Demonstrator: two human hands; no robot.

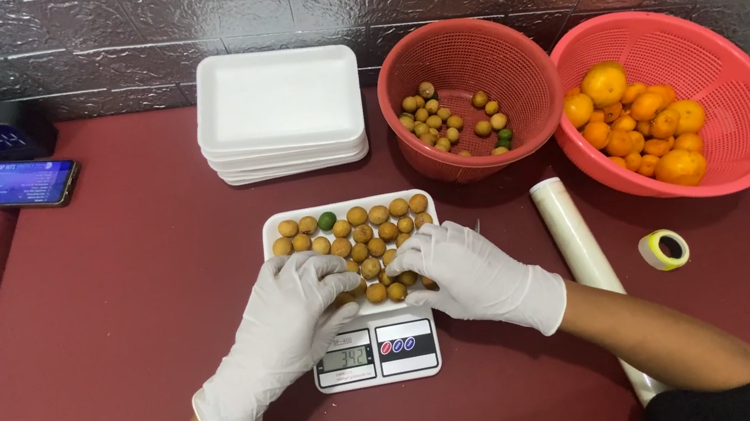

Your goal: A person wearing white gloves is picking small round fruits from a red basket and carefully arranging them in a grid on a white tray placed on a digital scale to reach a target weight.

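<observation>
Dozens of small round fruits (pixel 361 233) sit loose on a white foam tray (pixel 272 227) atop the scale (pixel 376 352) at frame centre. Both gloved hands, left hand (pixel 296 311) and right hand (pixel 464 271), rest half-curled on the near fruit, gripping nothing I can see. Light and rolly, and the tray looks flimsy, so I'd lift it by both short edges.

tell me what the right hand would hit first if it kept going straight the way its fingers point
The right hand points up-left over the white tray, so its fingertips would probably first meet the small brown fruits there; height above them is unclear.
</observation>
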